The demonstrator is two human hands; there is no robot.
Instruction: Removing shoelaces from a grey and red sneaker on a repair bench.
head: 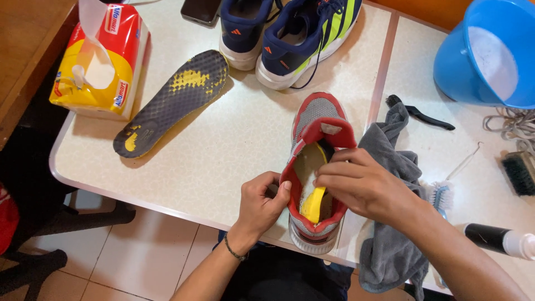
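Note:
A red and grey sneaker (315,120) lies on the white table (223,161) near its front edge, toe pointing away from me. My left hand (261,202) grips the left rim of the shoe's opening. My right hand (362,181) reaches into the opening from the right, fingers on a yellow insole (313,203) that stands partly curled inside the shoe. A second insole (173,100), dark grey with yellow patches, lies loose on the table to the left.
A pair of navy sneakers (290,33) stands at the back. A tissue pack (100,61) sits at the left, a phone (199,11) behind. A grey cloth (390,245), brushes (518,170), a spray bottle (501,241) and a blue bucket (485,53) lie right.

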